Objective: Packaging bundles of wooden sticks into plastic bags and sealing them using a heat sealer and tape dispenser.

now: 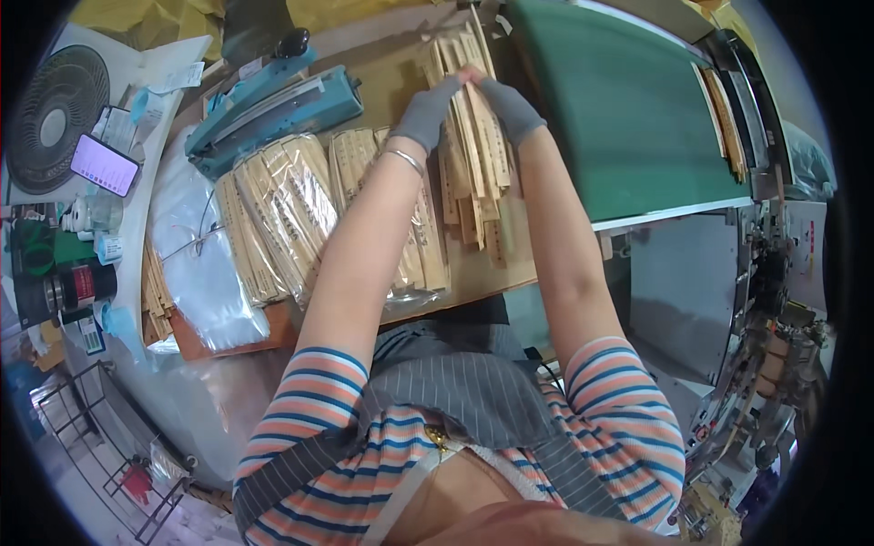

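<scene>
Both my hands wear grey gloves with bare fingertips and reach to the far middle of the table. My left hand (430,111) and my right hand (510,105) close on a loose stack of flat wooden strips (475,150) from its two sides. Their fingertips meet over the stack's upper part. The strips carry dark printing and lie lengthwise, with uneven near ends. Left of the stack, partly behind my left forearm, are more wooden strips packed in clear plastic bags (289,187).
A blue bag sealer (273,118) stands behind the bagged strips. Clear plastic bags (196,264) lie at the left. On the side shelf are a fan (59,118) and a lit phone (106,165). A green conveyor belt (619,118) runs along the right, with strips (719,123) at its far side.
</scene>
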`<state>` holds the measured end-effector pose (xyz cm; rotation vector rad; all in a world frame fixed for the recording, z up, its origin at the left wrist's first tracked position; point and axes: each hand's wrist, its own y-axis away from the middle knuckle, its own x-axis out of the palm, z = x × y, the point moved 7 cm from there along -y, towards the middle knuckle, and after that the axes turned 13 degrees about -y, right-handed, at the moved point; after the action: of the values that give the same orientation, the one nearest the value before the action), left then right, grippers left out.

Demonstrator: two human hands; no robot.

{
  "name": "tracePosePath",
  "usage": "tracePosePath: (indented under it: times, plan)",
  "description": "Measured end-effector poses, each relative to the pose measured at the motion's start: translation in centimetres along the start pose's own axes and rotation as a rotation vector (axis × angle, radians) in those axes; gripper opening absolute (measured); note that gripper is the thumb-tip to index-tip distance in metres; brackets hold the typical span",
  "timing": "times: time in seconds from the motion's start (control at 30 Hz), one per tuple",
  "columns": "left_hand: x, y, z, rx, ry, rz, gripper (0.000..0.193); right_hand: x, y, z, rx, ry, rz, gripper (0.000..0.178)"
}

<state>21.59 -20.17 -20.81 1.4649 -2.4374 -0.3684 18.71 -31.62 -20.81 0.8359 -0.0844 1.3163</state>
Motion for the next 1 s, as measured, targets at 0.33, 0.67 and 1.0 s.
tracePosePath:
  times: [0.33, 0.67, 1.0]
  plan:
    - [5.2, 13.4, -10.3, 0.665, -0.283, 0.196, 0.083, 3.6, 17.5, 7.0, -0.652, 0.246, 0.370, 0.088]
    - [6.5, 22.2, -6.0, 0.292, -0.232, 0.511, 0.057, 6.9, 26.1, 1.2, -0.717, 0.239, -0.041, 0.073]
    - [-5.0, 35.0, 2.5, 0.513, -0.261, -0.200, 0.047, 17.3, 22.0, -13.4, 0.226, -0.191, 0.835, 0.026]
